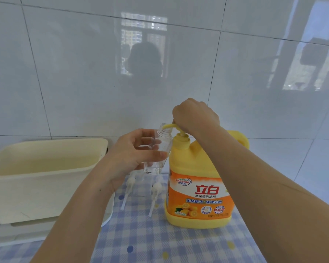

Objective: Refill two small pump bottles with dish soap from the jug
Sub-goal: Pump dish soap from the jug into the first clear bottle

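Behind your fingers rises the glossy white tiled wall (84, 73), and below them lies the tabletop (141, 240) under a blue checked cloth. To the left of your left fingers sits a cream plastic tub (36, 173), resting on a white tray.

Directly beneath your right hand (195, 115) stands the yellow jug (198, 186) of dish soap, upright on the cloth, its orange label facing you. Your right fingers are curled down over the head of the jug's pump (180, 137), pressing on top of it; the fingertips themselves are hidden under the hand.

Your left hand (133, 154) holds a small clear bottle (160, 149) above the tabletop, thumb in front and fingers behind, clamped around its body. The bottle is uncapped and tilted, its open mouth touching the tip of the pump's yellow spout, just beside the jug's neck. A little clear liquid shows at its bottom.

Below your left fingers, two white pump tops (154, 192) with their dip tubes lie side by side on the cloth, just left of the jug.
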`<state>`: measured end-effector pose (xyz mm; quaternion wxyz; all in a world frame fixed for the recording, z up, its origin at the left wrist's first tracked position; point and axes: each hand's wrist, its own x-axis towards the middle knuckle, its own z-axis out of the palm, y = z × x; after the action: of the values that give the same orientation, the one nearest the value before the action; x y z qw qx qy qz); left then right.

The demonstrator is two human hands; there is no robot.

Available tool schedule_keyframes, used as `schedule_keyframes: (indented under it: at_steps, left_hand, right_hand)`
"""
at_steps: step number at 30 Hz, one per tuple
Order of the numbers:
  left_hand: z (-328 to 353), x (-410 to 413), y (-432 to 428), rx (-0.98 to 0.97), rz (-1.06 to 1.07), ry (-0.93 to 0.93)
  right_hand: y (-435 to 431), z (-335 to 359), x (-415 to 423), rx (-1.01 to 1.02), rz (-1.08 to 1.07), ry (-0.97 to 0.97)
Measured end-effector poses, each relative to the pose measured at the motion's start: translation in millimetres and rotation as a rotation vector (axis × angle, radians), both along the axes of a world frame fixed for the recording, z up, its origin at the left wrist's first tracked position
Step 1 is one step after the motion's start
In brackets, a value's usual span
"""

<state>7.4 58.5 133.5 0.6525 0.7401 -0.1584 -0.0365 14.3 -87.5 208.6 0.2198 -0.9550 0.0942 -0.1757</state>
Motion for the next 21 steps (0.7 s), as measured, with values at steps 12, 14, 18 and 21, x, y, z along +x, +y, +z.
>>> schedule_keyframes:
  at_steps: [12, 14, 18, 21]
  left_hand:
    - [2.5, -2.8, 0.1, -0.078, -0.025, 0.004]
    - [1.4, -2.1, 0.4, -0.075, -0.028, 0.011]
    - [-2.2, 1.3, 2.5, -0.028, -0.029, 0.011]
    - [-4.0, 3.3, 4.1, 0.006, -0.036, -0.001]
  right_hand:
    - [-4.3, 22.8, 13.1, -0.026, -0.007, -0.108]
    - [-4.3, 23.7, 14.3, -0.029, -0.009, -0.098]
    - [-5.8, 13.5, 13.6, -0.042, 0.008, -0.039]
    - [-7.4, 8.2, 14.2, -0.015, 0.010, -0.030]
